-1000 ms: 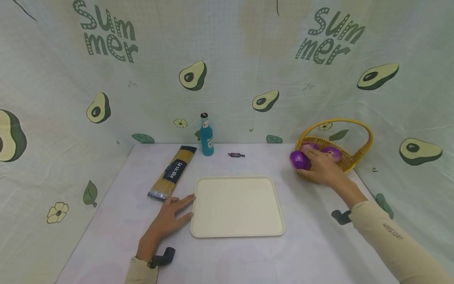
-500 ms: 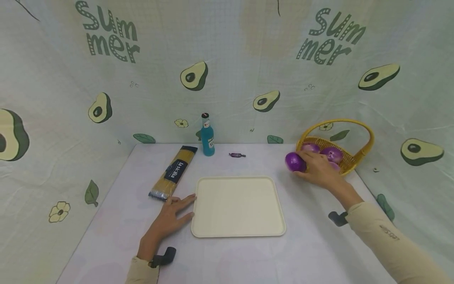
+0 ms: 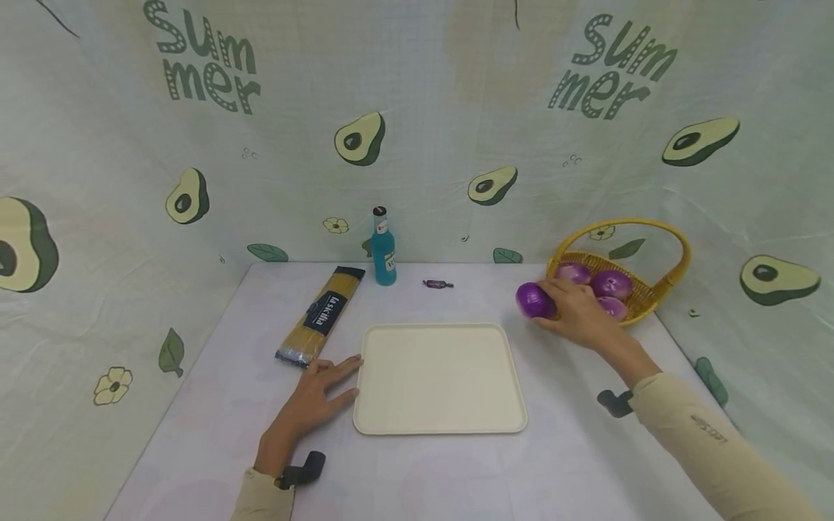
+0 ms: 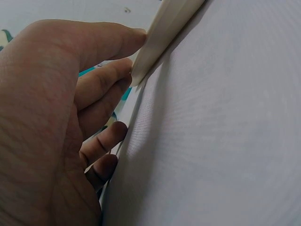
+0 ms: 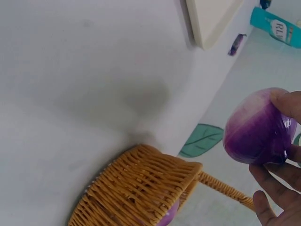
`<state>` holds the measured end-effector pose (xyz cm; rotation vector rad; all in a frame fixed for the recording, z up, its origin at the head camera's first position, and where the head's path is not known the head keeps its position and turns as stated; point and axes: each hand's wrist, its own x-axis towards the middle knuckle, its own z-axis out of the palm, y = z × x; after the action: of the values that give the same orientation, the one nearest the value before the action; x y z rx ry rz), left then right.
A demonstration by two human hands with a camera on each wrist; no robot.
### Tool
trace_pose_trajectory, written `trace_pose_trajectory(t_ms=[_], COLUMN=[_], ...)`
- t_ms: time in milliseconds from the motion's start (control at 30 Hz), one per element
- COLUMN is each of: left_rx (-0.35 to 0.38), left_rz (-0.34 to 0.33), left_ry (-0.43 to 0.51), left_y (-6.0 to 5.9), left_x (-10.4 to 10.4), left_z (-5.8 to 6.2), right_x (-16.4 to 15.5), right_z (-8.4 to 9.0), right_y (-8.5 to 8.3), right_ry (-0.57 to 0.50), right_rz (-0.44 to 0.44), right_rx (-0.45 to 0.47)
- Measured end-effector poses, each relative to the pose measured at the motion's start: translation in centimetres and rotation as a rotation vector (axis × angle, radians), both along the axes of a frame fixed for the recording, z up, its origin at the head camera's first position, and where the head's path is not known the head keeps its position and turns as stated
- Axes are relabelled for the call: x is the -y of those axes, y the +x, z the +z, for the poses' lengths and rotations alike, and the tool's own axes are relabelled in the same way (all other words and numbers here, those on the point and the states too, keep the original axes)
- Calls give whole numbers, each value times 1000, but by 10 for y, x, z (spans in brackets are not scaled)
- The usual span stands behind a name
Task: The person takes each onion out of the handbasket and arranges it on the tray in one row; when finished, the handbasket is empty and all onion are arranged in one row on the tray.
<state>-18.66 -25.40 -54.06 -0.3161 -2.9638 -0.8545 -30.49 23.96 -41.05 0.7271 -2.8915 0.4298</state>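
A purple onion [image 3: 536,300] is pinched between the thumb and fingers of my right hand [image 3: 578,312], at the left side of the wicker basket [image 3: 641,297]. In the right wrist view the onion [image 5: 258,127] is held above the table, apart from the basket. Several more onions [image 3: 612,284] lie in the basket. My left hand [image 3: 314,398] rests by the left edge of the cream tray [image 3: 439,380]. Its thumb and fingertips touch the tray's rim [image 4: 164,35] in the left wrist view, the fingers mostly extended.
A pack of spaghetti [image 3: 321,316] lies left of the tray, near my left fingers. Behind the tray stand a blue bottle [image 3: 384,253] and, lying flat, a small wrapped candy [image 3: 438,284]. A patterned cloth [image 3: 417,145] hangs along the table's back.
My right hand has carried the onion leftward out over the basket's rim, uncovering another onion inside. My left hand keeps its place at the tray.
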Motion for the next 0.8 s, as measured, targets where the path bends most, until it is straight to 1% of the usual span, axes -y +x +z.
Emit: trace_pose_trajectory(t_ms=[167,300,500,667,800], left_rx=[0,1,-9,-22,-11], left_rz=[8,6,2,-5,0], left_ry=[2,14,-4,-6,-4], left_y=[2,2,0,-2,-1], left_x=[-1,-1,-2,-1,-1], left_z=[2,3,1,-1,-1], right_x=[6,11,16,19,21], right_z=[0,1,0,0,-1], right_y=[1,1,5,7,9], right_ry=[-9,2,25,27,28], right_rz=[20,17,-9,1,20], right_rx=[-20,-30,-4,3,-11])
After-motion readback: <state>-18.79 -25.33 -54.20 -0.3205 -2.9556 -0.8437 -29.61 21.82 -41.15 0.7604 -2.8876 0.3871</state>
